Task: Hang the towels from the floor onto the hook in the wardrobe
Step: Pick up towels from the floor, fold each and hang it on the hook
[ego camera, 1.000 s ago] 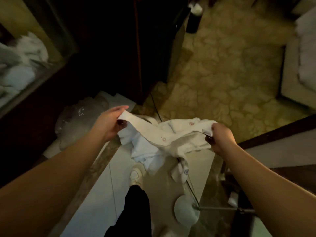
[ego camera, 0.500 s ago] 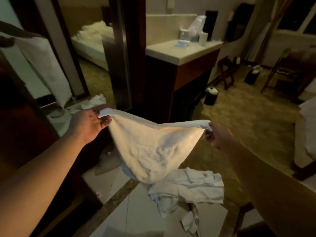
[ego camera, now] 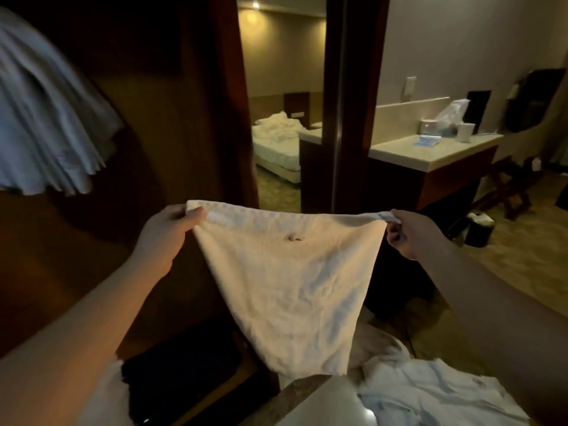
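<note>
Now two hands [ego camera: 166, 232] [ego camera: 408, 236] grip one towel [ego camera: 289, 287] – corners pinched.

Hotel room, unmade bed [ego camera: 278, 139] in mirror, stone-topped counter [ego camera: 430, 153], dark wood wardrobe [ego camera: 159, 124]

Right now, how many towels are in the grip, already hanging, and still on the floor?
Held towel, pinched by left hand and right hand: 1
Hanging cloth at upper left: 1
Floor pile: bunched, count unclear, at least 1
Total: at least 3
</note>
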Available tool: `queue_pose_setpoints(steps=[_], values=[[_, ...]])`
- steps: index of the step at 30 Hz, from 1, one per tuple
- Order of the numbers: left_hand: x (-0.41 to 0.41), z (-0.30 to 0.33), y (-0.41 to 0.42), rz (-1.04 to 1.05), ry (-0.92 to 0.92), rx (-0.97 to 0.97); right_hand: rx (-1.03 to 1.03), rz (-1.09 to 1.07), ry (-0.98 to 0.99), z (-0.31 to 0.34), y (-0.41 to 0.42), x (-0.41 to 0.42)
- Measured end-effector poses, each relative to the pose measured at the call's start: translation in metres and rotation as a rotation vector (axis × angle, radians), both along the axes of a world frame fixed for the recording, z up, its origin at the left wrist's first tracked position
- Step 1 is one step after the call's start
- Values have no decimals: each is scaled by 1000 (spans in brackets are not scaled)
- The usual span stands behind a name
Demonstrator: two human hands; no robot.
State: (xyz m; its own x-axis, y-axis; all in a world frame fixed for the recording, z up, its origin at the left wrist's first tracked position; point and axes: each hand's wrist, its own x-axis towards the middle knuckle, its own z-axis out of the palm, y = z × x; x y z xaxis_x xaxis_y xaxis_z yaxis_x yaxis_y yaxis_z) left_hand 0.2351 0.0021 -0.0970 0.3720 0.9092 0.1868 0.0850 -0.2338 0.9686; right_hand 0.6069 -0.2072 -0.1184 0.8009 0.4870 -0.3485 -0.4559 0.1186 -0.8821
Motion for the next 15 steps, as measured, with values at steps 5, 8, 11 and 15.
queue_pose_setpoints(steps=[5,8,11,15], values=[[-118,31,11,-34,-102,-31,144,120,-64,17,32,-95],[-172,47,10,2,-249,-32,281,322,-91,28,39,-139],[-217,64,6,86,-327,-23,326,478,-226,38,46,-173],[-261,81,4,131,-381,48,92,372,-658,52,63,-215]])
